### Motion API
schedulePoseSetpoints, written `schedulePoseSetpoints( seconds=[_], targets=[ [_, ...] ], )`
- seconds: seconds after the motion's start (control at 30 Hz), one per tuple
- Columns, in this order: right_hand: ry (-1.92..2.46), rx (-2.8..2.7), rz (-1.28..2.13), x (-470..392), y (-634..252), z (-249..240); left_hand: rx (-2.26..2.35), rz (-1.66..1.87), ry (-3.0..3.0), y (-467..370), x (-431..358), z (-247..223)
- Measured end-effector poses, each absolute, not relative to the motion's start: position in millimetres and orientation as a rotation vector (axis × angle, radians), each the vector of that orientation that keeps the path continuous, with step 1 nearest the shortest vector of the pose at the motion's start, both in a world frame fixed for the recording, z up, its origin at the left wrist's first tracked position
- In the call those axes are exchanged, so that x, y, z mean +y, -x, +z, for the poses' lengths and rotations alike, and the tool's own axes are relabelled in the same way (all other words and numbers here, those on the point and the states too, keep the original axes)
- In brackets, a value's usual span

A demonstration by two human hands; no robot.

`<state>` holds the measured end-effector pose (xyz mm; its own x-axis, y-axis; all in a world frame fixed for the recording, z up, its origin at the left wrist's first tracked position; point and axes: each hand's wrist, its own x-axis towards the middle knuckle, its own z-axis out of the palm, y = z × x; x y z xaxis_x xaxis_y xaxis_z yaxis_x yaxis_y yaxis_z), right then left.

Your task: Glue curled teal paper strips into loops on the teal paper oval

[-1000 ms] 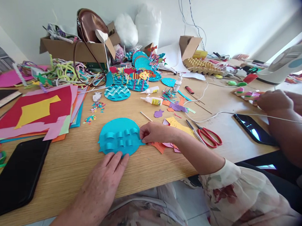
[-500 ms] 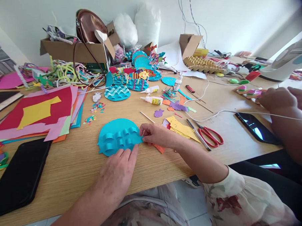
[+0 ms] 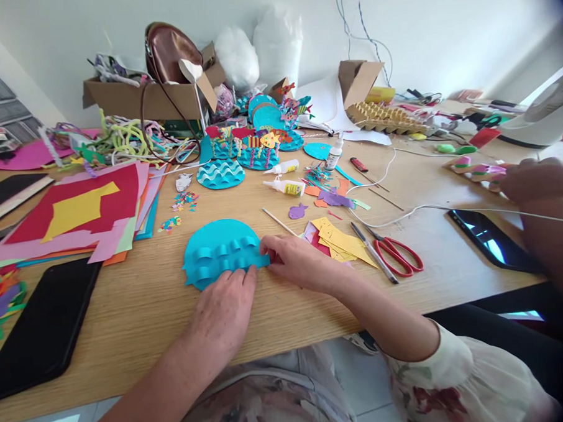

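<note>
A round blue paper disc (image 3: 224,229) lies on the table in front of me, with two rows of looped blue paper strips across it. At its right edge my right hand (image 3: 290,260) pinches the free end of the lower blue paper strip (image 3: 262,260). Fingers bent and close together, my left hand (image 3: 230,306) presses that strip down along the disc's lower edge. My left fingertips hide part of the lower loops. To the right of the disc are a purple paper fish (image 3: 297,211), a thin white stick (image 3: 279,221) and yellow paper pieces (image 3: 341,239).
Red-handled scissors (image 3: 398,255) and a pen (image 3: 374,252) lie right of my right hand. Two glue bottles (image 3: 284,186) and finished blue paper pieces (image 3: 221,174) stand behind. Coloured paper sheets (image 3: 76,207) and a black phone (image 3: 46,324) are at left. Another person's hand (image 3: 541,184) is at right.
My left fingers have slid slightly up onto the strip and bent more. My right hand has shifted a little, its fingers closer around the strip's end. The view has turned slightly.
</note>
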<state>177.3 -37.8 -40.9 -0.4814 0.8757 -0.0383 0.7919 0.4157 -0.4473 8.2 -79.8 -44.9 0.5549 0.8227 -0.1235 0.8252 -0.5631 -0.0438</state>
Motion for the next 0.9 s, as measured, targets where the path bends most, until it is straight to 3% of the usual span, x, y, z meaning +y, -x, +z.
schedulePoseSetpoints(
  seconds=[0.2,0.33,0.67,0.9],
  targets=[
    [1.513,-2.763,0.093,-46.7,-174.3,-35.0,1.457,-0.137,-2.704,-7.1,-78.3,-44.4],
    [1.401,-2.839,0.004,-48.8,-174.1,-34.9,1.451,-0.113,-2.681,-6.4,-77.9,-46.0],
    [1.712,-2.432,0.759,-21.1,-172.3,-33.0,1.44,-0.034,-2.699,-4.1,-78.0,-51.8],
    [1.662,-2.328,1.013,-7.8,-174.4,-30.7,1.448,-0.023,-2.689,-3.7,-78.4,-52.8]
  ],
)
